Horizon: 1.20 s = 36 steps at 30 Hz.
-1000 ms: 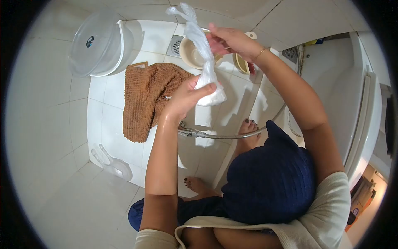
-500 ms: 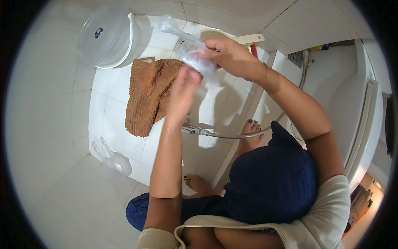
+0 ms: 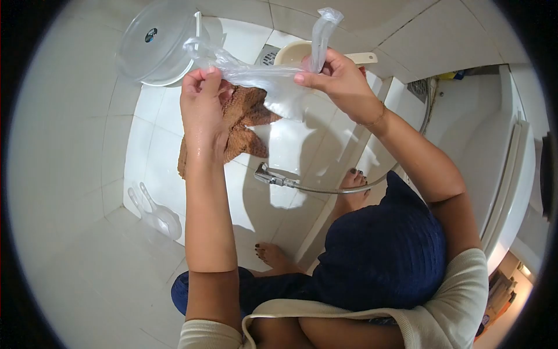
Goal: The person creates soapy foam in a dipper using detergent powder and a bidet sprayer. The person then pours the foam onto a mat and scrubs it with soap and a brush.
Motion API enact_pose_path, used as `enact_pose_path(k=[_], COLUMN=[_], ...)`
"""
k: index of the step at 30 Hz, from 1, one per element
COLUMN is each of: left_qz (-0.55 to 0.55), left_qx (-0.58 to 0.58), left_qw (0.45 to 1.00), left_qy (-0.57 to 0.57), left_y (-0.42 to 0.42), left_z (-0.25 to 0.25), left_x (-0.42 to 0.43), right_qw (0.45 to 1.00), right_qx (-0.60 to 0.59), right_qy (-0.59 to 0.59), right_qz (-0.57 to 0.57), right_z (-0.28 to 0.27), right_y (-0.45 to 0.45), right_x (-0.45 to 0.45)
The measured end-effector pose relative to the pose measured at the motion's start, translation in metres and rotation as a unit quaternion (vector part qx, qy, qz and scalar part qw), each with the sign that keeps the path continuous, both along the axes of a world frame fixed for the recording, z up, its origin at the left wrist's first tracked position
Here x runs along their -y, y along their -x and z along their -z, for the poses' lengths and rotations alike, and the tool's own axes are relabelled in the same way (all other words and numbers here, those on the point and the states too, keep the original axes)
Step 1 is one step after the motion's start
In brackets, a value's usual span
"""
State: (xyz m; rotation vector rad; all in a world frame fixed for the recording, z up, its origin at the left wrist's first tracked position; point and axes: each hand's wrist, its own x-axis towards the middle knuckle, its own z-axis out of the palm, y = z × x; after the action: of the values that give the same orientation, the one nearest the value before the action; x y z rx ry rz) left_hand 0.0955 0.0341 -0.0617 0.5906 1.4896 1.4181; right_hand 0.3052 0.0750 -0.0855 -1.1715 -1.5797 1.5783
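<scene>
A clear plastic bag (image 3: 270,78) is stretched between my two hands, its handles sticking up at either end. My left hand (image 3: 202,104) pinches one side of it, and my right hand (image 3: 334,78) pinches the other. A small amount of white stuff seems to sit low in the bag; I cannot make out what it is. Below my left hand a brown ribbed bath mat (image 3: 244,131) lies crumpled on the white tiles, partly hidden by that hand and forearm.
A clear bucket (image 3: 154,49) stands at the back left. Behind my right hand is a cream dipper (image 3: 360,57) beside a floor drain (image 3: 268,55). A spray head (image 3: 276,176) with its metal hose (image 3: 343,191) crosses the floor before my feet. A clear plastic scoop-like item (image 3: 163,220) lies left.
My hands were close together around the bunched bag; now they are apart, left hand moved left, and the bag is pulled open wide. The mat's visible shape has changed.
</scene>
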Motion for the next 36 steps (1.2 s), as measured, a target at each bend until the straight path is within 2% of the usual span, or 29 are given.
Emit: enact_pose_path(k=[1,2,3,4,6,7,9,10,11,12,14,16,18,19,20,21,23,24,26,27,28,29,30,31,32,33,34,35,36], left_qz=[-0.001,-0.003,-0.005,-0.006,-0.024,-0.024,-0.038,-0.038,-0.053,-0.068,-0.048,-0.028,0.001,0.001,0.008,0.016,0.036,0.056,0.065,0.072,0.070,0.099,0.127,0.126,0.206,0.283,0.353,0.352,0.286], left_qx=[0.001,-0.060,-0.120,-0.121,0.043,0.043,0.216,0.216,0.281,0.345,0.379,0.412,0.393,0.391,0.338,0.284,0.274,0.265,0.278,0.292,0.289,0.195,0.099,0.096,0.028,-0.039,-0.057,-0.057,-0.032], left_qw=[1.000,0.998,0.993,0.993,0.999,0.999,0.976,0.976,0.958,0.936,0.923,0.909,0.919,0.920,0.940,0.958,0.961,0.963,0.958,0.954,0.955,0.974,0.980,0.980,0.967,0.943,0.901,0.901,0.929], left_qy=[0.001,0.007,0.013,0.013,0.017,0.017,0.005,0.005,0.013,0.021,0.037,0.054,0.026,0.026,0.033,0.039,0.029,0.019,0.017,0.015,0.016,0.067,0.117,0.117,0.145,0.172,0.246,0.246,0.233], left_y=[0.002,0.004,0.006,0.004,-0.003,-0.003,-0.001,0.001,0.004,0.007,0.011,0.011,0.010,0.007,0.003,0.000,-0.002,-0.004,-0.005,-0.005,-0.007,-0.010,-0.012,-0.009,-0.005,0.001,0.009,0.010,0.012], left_z=[0.003,0.005,0.007,0.005,0.004,0.002,0.000,0.003,0.008,0.012,0.016,0.014,0.003,-0.002,-0.006,-0.008,-0.009,-0.010,-0.017,-0.023,-0.028,-0.034,-0.037,-0.034,-0.029,-0.026,-0.029,-0.023,-0.012], left_x=[0.003,0.006,0.009,0.013,0.021,0.023,0.026,0.027,0.027,0.027,0.025,0.024,0.025,0.026,0.028,0.030,0.032,0.033,0.036,0.037,0.038,0.039,0.039,0.041,0.045,0.047,0.046,0.048,0.052], right_qw=[0.998,0.993,0.993,0.995,0.996,0.994,0.992,0.997,0.999,0.999,0.998,0.997,0.994,0.979,0.942,0.943,0.955,0.955,0.946,0.946,0.923,0.889,0.889,0.875,0.855,0.855,0.832,0.819,0.805], right_qx=[-0.058,-0.116,-0.116,-0.102,-0.088,-0.106,-0.125,-0.069,-0.012,-0.012,-0.003,-0.007,-0.012,-0.014,-0.016,-0.016,-0.021,-0.023,0.155,0.152,0.158,0.164,0.162,0.245,0.325,0.323,0.353,0.366,0.380], right_qy=[-0.001,-0.002,-0.002,0.005,0.013,0.018,0.023,0.000,-0.023,-0.023,0.041,0.011,-0.016,-0.164,-0.307,-0.307,-0.279,-0.279,-0.138,-0.138,-0.238,-0.337,-0.339,-0.335,-0.328,-0.329,-0.380,-0.405,-0.429], right_qz=[0.006,0.012,0.010,-0.001,-0.012,-0.004,0.005,0.018,0.030,0.030,0.039,0.074,0.111,0.122,0.132,0.132,-0.102,-0.100,-0.251,-0.251,-0.259,-0.263,-0.263,-0.251,-0.237,-0.237,-0.196,-0.176,-0.154], right_z=[0.001,0.003,0.004,0.006,0.009,0.010,0.017,0.023,0.028,0.033,0.037,0.039,0.037,0.021,0.006,-0.008,-0.030,-0.028,-0.013,0.010,0.043,0.050,0.055,0.046,0.038,0.033,0.029,0.023,0.017], right_y=[0.001,0.002,0.002,0.001,0.002,0.002,0.001,-0.001,-0.003,-0.007,-0.013,-0.017,-0.019,-0.017,-0.014,-0.008,0.010,0.016,0.025,0.025,0.024,0.025,0.020,0.016,0.014,0.011,0.009,0.005,0.001], right_x=[0.003,0.005,0.005,0.006,0.010,0.011,0.012,0.012,0.012,0.013,0.014,0.014,0.014,0.012,0.011,0.015,0.026,0.026,0.022,0.020,0.017,0.017,0.016,0.017,0.019,0.020,0.021,0.020,0.019])
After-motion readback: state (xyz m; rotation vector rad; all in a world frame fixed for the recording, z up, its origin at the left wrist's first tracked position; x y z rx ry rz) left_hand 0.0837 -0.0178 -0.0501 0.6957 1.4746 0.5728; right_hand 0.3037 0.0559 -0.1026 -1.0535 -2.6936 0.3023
